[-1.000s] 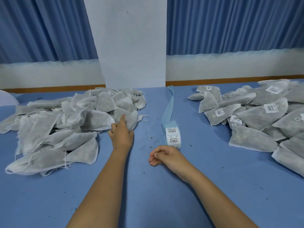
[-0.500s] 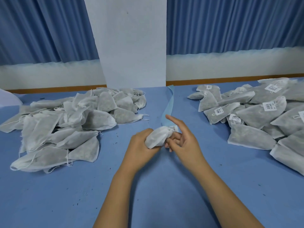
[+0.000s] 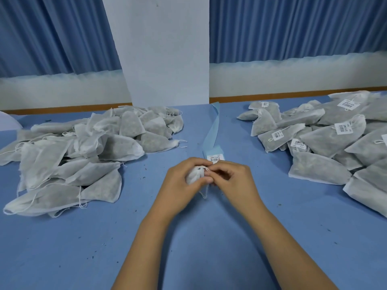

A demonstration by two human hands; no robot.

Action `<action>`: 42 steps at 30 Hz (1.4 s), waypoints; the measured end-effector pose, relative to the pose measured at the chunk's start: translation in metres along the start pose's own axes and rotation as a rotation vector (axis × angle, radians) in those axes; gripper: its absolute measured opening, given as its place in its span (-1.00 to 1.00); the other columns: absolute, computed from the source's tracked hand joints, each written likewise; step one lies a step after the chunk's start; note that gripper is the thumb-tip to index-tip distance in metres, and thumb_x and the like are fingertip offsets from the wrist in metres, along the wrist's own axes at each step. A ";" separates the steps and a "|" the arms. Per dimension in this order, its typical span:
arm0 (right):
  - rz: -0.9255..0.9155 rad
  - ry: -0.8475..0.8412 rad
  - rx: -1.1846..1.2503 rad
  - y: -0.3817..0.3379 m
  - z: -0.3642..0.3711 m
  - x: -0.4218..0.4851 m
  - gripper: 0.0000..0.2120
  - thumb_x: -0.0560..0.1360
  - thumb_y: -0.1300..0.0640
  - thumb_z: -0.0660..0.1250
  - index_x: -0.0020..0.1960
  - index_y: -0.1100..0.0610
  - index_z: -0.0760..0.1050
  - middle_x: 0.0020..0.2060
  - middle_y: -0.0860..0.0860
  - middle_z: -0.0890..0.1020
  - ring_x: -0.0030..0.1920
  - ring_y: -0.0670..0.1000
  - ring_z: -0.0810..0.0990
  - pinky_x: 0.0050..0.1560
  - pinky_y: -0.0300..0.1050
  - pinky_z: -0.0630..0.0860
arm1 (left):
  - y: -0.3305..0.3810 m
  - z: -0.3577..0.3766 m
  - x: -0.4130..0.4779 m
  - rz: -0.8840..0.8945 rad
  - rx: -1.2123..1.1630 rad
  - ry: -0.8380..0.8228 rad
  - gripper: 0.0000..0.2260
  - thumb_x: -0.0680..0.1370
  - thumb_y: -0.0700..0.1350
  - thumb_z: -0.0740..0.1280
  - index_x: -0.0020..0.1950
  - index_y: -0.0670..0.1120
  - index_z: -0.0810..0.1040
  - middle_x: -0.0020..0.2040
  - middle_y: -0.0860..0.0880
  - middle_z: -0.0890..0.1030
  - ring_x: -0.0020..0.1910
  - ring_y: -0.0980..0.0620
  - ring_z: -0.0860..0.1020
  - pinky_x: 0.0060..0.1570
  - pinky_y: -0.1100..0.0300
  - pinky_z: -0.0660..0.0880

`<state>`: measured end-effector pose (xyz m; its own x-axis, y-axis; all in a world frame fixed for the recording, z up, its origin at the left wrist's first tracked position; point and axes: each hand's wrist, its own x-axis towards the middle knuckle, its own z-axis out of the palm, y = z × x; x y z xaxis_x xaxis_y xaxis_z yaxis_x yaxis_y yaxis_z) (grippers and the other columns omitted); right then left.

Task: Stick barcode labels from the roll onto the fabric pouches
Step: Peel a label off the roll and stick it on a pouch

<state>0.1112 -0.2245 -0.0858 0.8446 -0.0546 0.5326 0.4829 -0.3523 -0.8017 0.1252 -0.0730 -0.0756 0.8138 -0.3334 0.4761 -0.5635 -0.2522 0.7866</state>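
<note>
Left grip [image 3: 182, 178] has met right grip [image 3: 234, 181] just before the roll [image 3: 213, 152], clamped round a bunched pouch [image 3: 195, 174]; the right pinches its edge. Crumpled fabric could wrinkle the label [image 3: 215, 158].

Blue pleated curtains [image 3: 52, 38] across back, L & R, split by plain white pillar [image 3: 165, 49] mid-frame. Pillar runs down to table [image 3: 209, 258] edge. Under curtains: pale wall band [image 3: 293, 76], then thin brown strip [image 3: 272, 96] at table's far edge. Table top in blue cloth, flecked w/ small dark specks. Light soft, even, bluish.
</note>
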 end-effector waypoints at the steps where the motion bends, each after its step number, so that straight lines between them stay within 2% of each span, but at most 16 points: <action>1: 0.021 -0.004 0.046 -0.001 -0.002 0.000 -0.90 0.43 0.35 0.42 -0.20 0.19 0.66 -0.39 -0.09 0.59 -0.38 -0.09 0.54 -0.27 -0.28 0.45 | 0.001 0.000 0.000 -0.019 0.002 0.042 -0.79 0.48 -0.26 0.45 -0.03 0.06 0.62 -0.11 0.18 0.67 -0.11 0.25 0.60 -0.08 0.46 0.43; 3: 0.032 -0.006 0.106 -0.003 -0.007 0.000 -0.87 0.45 0.34 0.40 -0.20 0.16 0.66 -0.39 -0.01 0.59 -0.39 -0.04 0.54 -0.30 -0.28 0.45 | 0.001 -0.003 0.000 -0.032 -0.011 0.112 -0.79 0.50 -0.26 0.43 -0.16 0.07 0.61 -0.23 0.20 0.64 -0.22 0.24 0.58 -0.16 0.46 0.42; 5: -0.036 -0.005 0.044 -0.005 -0.009 0.000 -0.86 0.46 0.36 0.38 -0.21 0.18 0.65 -0.40 -0.01 0.56 -0.40 -0.07 0.51 -0.30 -0.30 0.44 | 0.003 -0.005 -0.001 -0.011 -0.007 0.135 -0.78 0.49 -0.24 0.43 -0.23 0.07 0.59 -0.31 0.20 0.61 -0.30 0.23 0.55 -0.21 0.46 0.40; 10: -0.194 0.095 -0.174 -0.007 -0.010 -0.001 -0.90 0.43 0.33 0.37 -0.23 0.23 0.64 -0.39 -0.14 0.51 -0.33 -0.08 0.49 -0.27 -0.45 0.32 | 0.000 -0.003 -0.001 -0.086 0.037 0.103 -0.83 0.50 -0.20 0.44 -0.27 -0.03 0.58 -0.37 0.13 0.58 -0.35 0.23 0.48 -0.26 0.44 0.37; 13: -0.126 0.136 -0.158 -0.006 -0.013 -0.001 -0.91 0.42 0.35 0.41 -0.21 0.22 0.66 -0.36 -0.17 0.55 -0.31 -0.08 0.52 -0.26 -0.43 0.33 | 0.001 -0.004 -0.002 -0.141 -0.034 0.066 -0.83 0.51 -0.20 0.42 -0.27 -0.08 0.56 -0.39 0.10 0.57 -0.37 0.23 0.46 -0.28 0.45 0.36; 18: 0.124 0.251 0.024 -0.003 -0.028 0.006 -0.86 0.45 0.33 0.38 -0.22 0.14 0.63 -0.33 -0.06 0.64 -0.30 -0.14 0.54 -0.24 -0.38 0.39 | 0.005 -0.007 -0.004 -0.103 -0.401 0.062 -0.84 0.48 -0.17 0.37 -0.28 0.00 0.63 -0.24 -0.04 0.69 -0.47 0.10 0.35 -0.36 0.32 0.36; 20: 0.180 0.192 -0.003 -0.004 -0.024 0.005 -0.85 0.45 0.32 0.40 -0.24 0.13 0.64 -0.34 -0.05 0.65 -0.32 -0.16 0.55 -0.22 -0.38 0.40 | 0.007 -0.004 -0.005 -0.076 -0.489 0.070 -0.84 0.49 -0.19 0.36 -0.24 -0.01 0.69 -0.10 -0.08 0.72 -0.49 0.09 0.32 -0.40 0.32 0.36; 22: 0.175 0.063 -0.030 -0.007 -0.014 0.001 -0.87 0.43 0.32 0.42 -0.24 0.15 0.65 -0.37 -0.06 0.64 -0.34 -0.19 0.54 -0.22 -0.40 0.40 | 0.007 -0.001 -0.004 -0.066 -0.518 0.123 -0.83 0.50 -0.22 0.36 -0.21 -0.02 0.71 0.01 -0.03 0.71 -0.49 0.12 0.40 -0.41 0.31 0.39; 24: 0.095 -0.073 -0.052 -0.010 -0.008 -0.004 -0.87 0.43 0.33 0.43 -0.24 0.15 0.67 -0.40 -0.12 0.62 -0.35 -0.21 0.54 -0.24 -0.43 0.37 | 0.005 -0.001 -0.004 -0.056 -0.449 0.194 -0.80 0.52 -0.27 0.38 -0.18 -0.02 0.72 0.05 0.04 0.70 -0.35 0.19 0.56 -0.33 0.33 0.45; 25: 0.044 -0.124 -0.071 -0.011 -0.006 -0.005 -0.88 0.43 0.33 0.43 -0.23 0.17 0.68 -0.41 -0.15 0.60 -0.35 -0.19 0.54 -0.24 -0.43 0.36 | 0.003 -0.001 -0.003 -0.043 -0.348 0.223 -0.80 0.51 -0.30 0.39 -0.16 -0.03 0.72 0.04 0.07 0.70 -0.22 0.20 0.62 -0.22 0.36 0.49; 27: -0.035 -0.174 -0.107 -0.012 -0.007 -0.007 -0.90 0.44 0.32 0.42 -0.18 0.19 0.68 -0.38 -0.11 0.60 -0.33 -0.10 0.55 -0.23 -0.39 0.37 | -0.003 -0.003 -0.003 -0.003 -0.067 0.233 -0.85 0.49 -0.29 0.44 -0.10 -0.05 0.72 0.03 0.14 0.70 0.00 0.23 0.64 -0.04 0.38 0.51; 29: -0.098 -0.172 -0.133 -0.013 -0.010 -0.006 -0.91 0.45 0.33 0.41 -0.15 0.20 0.68 -0.34 -0.07 0.60 -0.33 -0.04 0.52 -0.23 -0.38 0.36 | -0.009 -0.007 -0.003 0.022 0.116 0.186 -0.88 0.48 -0.24 0.46 -0.08 -0.04 0.73 0.05 0.17 0.68 0.06 0.25 0.62 0.00 0.34 0.53; 33: -0.235 -0.086 -0.200 -0.014 -0.019 -0.003 -0.93 0.43 0.33 0.42 -0.16 0.21 0.67 -0.32 -0.04 0.60 -0.35 -0.08 0.42 -0.24 -0.45 0.29 | -0.012 -0.012 -0.003 -0.016 0.162 0.058 -0.89 0.45 -0.21 0.50 -0.12 0.01 0.72 0.00 0.24 0.68 0.01 0.27 0.62 0.06 0.18 0.53; 36: -0.283 -0.029 -0.213 -0.013 -0.021 -0.001 -0.95 0.39 0.32 0.44 -0.22 0.21 0.64 -0.33 -0.14 0.52 -0.33 -0.15 0.39 -0.22 -0.44 0.30 | -0.010 -0.008 -0.003 -0.044 0.094 -0.018 -0.89 0.45 -0.24 0.49 -0.17 -0.02 0.70 -0.08 0.17 0.68 -0.24 0.22 0.61 -0.20 0.19 0.51; 38: -0.305 0.001 -0.225 -0.011 -0.023 -0.001 -0.95 0.38 0.32 0.46 -0.23 0.21 0.62 -0.32 -0.11 0.52 -0.31 -0.17 0.40 -0.21 -0.42 0.32 | -0.007 -0.007 -0.004 -0.070 0.041 -0.060 -0.88 0.46 -0.24 0.49 -0.20 -0.02 0.68 -0.11 0.11 0.66 -0.34 0.15 0.57 -0.31 0.22 0.49; 42: -0.291 0.013 -0.241 -0.006 -0.027 0.001 -0.91 0.42 0.38 0.42 -0.15 0.23 0.65 -0.24 0.01 0.58 -0.25 -0.16 0.46 -0.19 -0.37 0.37 | -0.001 -0.007 -0.005 -0.091 -0.002 -0.111 -0.83 0.47 -0.23 0.48 -0.23 0.04 0.64 -0.11 0.05 0.61 -0.32 0.13 0.53 -0.37 0.26 0.46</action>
<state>0.1035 -0.2476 -0.0733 0.6764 0.0688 0.7333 0.6325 -0.5643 -0.5305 0.1227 -0.0650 -0.0764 0.8405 -0.4080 0.3565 -0.4880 -0.2841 0.8253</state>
